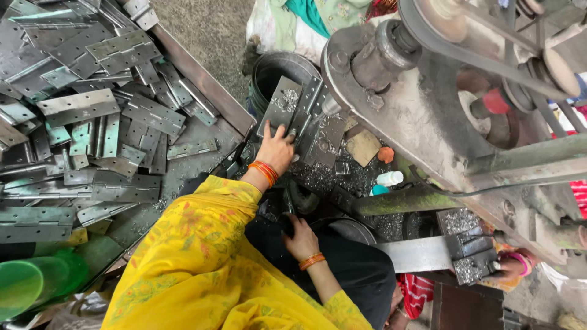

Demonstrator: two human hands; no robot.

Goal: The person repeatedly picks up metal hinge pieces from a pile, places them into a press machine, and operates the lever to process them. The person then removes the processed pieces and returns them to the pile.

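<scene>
Far left there was a green plastic tub (pixel 24 284) poking into the corner, and above it a big metal tray (pixel 202 82) heaped with flat steel hinges (pixel 92 122), all greyish and lying every which way. The bare strip past the tray's rim looked like rough concrete floor (pixel 214 30).

Moving toward the middle, the yellow printed sleeve (pixel 202 263) ran up to the left hand (pixel 276 150), orange bangles on the wrist, fingers laid flat and pressed down on a hinge plate (pixel 280 107) that leaned over the rim of a dark round bucket (pixel 269 70). So not a pinch, more a palm-and-fingers hold against the plate. More plates (pixel 324 137) sat just beside it, with metal shavings (pixel 318 177) scattered all over the bench there.

Lower down, the right hand (pixel 301 239), also bangled, rested with fingers curled over something dark near the lap; couldn't tell what it gripped, if anything.

Right side was all machine: a heavy grey press body (pixel 428 122) with a belt (pixel 483 58) and pulleys, a green bar, and a small white and teal bottle (pixel 386 181). Another person's hand (pixel 510 264) with a pink bangle touched a block (pixel 471 256) covered in shavings at the far lower right.
</scene>
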